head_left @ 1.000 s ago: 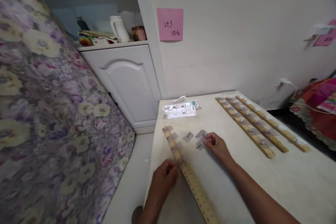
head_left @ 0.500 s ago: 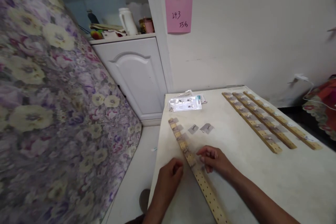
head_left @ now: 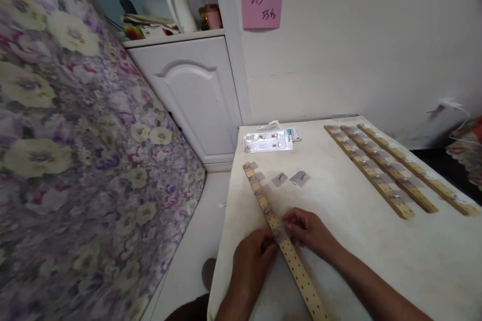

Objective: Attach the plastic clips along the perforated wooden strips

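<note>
The right hand seems to pinch a clear patch lying across the strip; the left hand curls at the strip's left edge, whether gripping I cannot tell. The film looks thin and slick, so it could slip or sit askew if the narrow strip shifts under a push. The strip is straight, yellowish and dotted with holes. Beyond, translucent, square-cornered loose patches bear shiny hooks, short of a glossy plastic pack.
</note>
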Demonstrator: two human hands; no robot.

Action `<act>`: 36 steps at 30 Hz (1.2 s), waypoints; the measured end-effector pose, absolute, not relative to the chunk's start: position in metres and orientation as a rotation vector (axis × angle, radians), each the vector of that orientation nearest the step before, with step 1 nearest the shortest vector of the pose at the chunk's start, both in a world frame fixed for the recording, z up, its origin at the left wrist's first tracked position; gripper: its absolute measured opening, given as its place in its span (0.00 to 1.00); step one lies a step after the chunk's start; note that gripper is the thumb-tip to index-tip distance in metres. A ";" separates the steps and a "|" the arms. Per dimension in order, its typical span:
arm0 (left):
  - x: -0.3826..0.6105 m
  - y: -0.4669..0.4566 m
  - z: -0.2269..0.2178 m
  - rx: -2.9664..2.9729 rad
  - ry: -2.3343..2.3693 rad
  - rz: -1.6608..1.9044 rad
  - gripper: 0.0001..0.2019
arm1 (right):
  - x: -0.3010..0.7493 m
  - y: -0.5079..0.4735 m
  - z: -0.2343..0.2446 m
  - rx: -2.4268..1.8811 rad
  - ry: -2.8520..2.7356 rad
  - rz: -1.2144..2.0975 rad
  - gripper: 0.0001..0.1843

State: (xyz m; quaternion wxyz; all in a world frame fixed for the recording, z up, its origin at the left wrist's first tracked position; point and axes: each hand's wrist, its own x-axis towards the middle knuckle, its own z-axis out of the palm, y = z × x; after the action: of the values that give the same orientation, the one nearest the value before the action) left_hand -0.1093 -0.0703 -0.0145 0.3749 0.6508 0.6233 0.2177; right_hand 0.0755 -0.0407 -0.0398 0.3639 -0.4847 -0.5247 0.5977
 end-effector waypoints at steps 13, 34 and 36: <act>-0.103 -0.071 -0.008 1.757 1.591 0.502 0.08 | 0.077 -0.042 -0.039 -1.336 -1.449 1.424 0.07; -0.101 -0.073 -0.009 1.800 1.583 0.463 0.08 | 0.077 -0.044 -0.038 -1.331 -1.472 1.400 0.06; -0.101 -0.073 -0.009 1.797 1.580 0.466 0.08 | 0.077 -0.043 -0.039 -1.330 -1.478 1.392 0.06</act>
State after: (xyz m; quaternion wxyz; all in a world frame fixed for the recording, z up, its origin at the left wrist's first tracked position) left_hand -0.1011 -0.0728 -0.0086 0.3448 0.6919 0.6084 0.1794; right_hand 0.0772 -0.0430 -0.0385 0.3496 -0.5135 -0.5704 0.5373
